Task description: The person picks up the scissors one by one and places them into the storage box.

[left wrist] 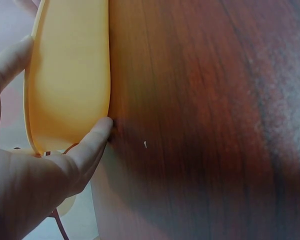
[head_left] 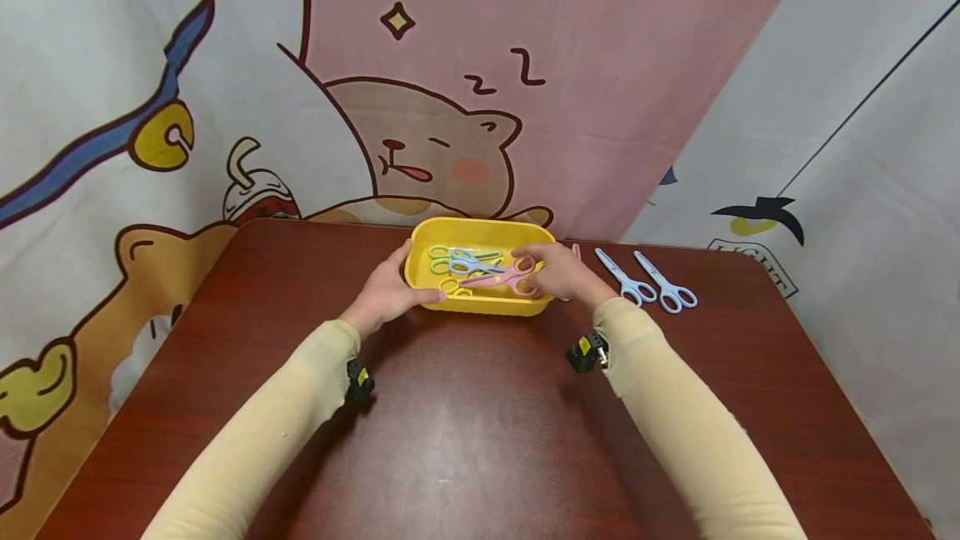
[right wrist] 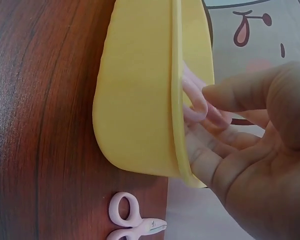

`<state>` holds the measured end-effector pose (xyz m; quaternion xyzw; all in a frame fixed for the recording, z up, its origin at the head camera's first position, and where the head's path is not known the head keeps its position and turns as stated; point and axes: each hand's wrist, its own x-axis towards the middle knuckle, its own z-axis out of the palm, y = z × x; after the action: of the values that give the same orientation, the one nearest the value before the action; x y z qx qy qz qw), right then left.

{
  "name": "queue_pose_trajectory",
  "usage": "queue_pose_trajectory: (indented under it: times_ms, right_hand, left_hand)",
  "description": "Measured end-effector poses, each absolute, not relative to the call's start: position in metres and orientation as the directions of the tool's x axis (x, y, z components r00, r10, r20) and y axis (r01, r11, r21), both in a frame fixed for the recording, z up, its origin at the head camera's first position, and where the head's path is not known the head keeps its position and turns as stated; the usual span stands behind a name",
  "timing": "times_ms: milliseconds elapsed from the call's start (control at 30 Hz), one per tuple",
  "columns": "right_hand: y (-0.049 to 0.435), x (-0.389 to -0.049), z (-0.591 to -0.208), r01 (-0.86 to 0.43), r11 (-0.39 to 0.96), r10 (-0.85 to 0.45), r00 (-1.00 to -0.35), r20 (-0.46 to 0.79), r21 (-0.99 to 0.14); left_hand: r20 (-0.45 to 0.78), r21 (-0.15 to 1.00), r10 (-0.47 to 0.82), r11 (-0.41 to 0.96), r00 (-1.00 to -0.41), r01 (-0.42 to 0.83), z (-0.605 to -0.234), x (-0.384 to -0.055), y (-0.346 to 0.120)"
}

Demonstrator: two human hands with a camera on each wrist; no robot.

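A yellow plastic bin (head_left: 495,306) stands near the table's back edge. My left hand (head_left: 384,288) holds its left end, thumb on the near rim and fingers round the side. Over the right end, my right hand (head_left: 564,271) reaches in and pinches the handles of pink scissors (right wrist: 194,97) between thumb and fingers. In the head view their blades point left across the bin. Blue scissors (head_left: 468,262), green-handled scissors (head_left: 439,259) and yellow handles (head_left: 454,287) lie inside too.
Two pairs of light blue scissors (head_left: 627,279) (head_left: 667,283) lie right of the bin on the brown table (head_left: 450,440). Another pink pair (right wrist: 134,220) lies right beside the bin, mostly behind my right hand in the head view. A printed cloth (head_left: 600,65) hangs behind.
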<state>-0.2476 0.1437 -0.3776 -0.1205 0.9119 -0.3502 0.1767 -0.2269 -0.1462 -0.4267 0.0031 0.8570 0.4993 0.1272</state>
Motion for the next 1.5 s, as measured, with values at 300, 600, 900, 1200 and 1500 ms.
queue_pose_trajectory:
  times_ms: [300,600,900,1200,1500]
  right_hand:
    - [0.141,-0.248,-0.375,-0.143,0.805,-0.347,-0.9,-0.262,-0.576]
    - [0.135,-0.247,-0.377,-0.253,0.862,-0.397,-0.877,-0.272,-0.44]
    - [0.137,-0.243,-0.373,-0.248,0.85,-0.389,-0.891,-0.235,-0.465]
    - [0.147,-0.241,-0.37,-0.256,0.813,-0.375,-0.917,-0.134,-0.522]
    - [0.16,-0.237,-0.366,-0.151,0.78,-0.246,-0.966,-0.076,-0.608]
  left_hand:
    - [-0.216,0.857,0.135,0.501,-0.967,-0.122,-0.426,-0.226,-0.146]
    - [-0.218,0.857,0.14,0.501,-0.966,-0.121,-0.428,-0.225,-0.147]
    - [-0.206,0.859,0.145,0.5,-0.968,-0.108,-0.428,-0.226,-0.147]
    - [-0.204,0.859,0.139,0.5,-0.969,-0.109,-0.429,-0.227,-0.147]
    - [-0.203,0.866,0.144,0.487,-0.968,-0.109,-0.427,-0.227,-0.147]
